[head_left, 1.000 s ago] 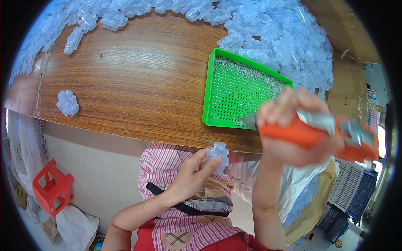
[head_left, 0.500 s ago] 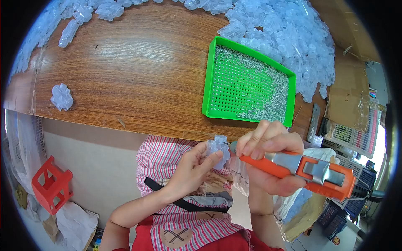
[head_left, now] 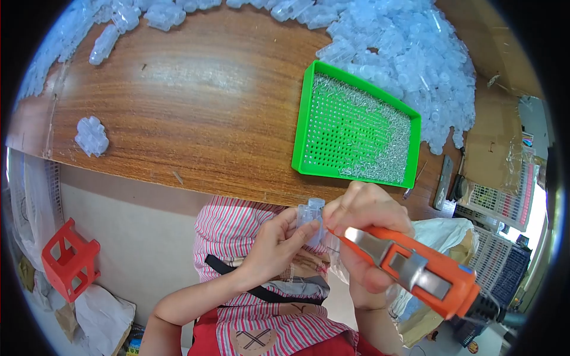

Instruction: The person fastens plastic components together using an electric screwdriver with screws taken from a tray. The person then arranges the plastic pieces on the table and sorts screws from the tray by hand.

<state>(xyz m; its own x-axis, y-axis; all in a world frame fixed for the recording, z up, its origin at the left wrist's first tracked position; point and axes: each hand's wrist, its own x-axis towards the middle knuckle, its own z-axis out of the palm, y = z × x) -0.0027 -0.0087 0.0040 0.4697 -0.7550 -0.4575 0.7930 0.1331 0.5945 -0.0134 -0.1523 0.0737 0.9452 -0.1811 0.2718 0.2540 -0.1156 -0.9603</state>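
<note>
My left hand (head_left: 274, 244) pinches a clear plastic part (head_left: 310, 215) between thumb and fingers, just off the front edge of the table. Wrapped in my right hand (head_left: 369, 215) is an orange electric screwdriver (head_left: 427, 270), its cord trailing to the lower right. The tool slants, with its front end beside the clear part. My right fingers cover the screwdriver's tip, so I cannot tell whether it touches the part. Behind my hands stands a green perforated tray (head_left: 301, 133) with many small silvery screws (head_left: 392, 148) in it.
A large heap of clear plastic parts (head_left: 409, 65) lies at the back right of the wooden table (head_left: 196, 113). One separate clear part (head_left: 91, 136) rests at the left. A red stool (head_left: 71, 261) stands on the floor. Cardboard (head_left: 493, 142) borders the right side.
The screwdriver's rear end has swung downward and left, making the tool steeper. My right hand has shifted slightly left with it. The left hand still holds the clear part.
</note>
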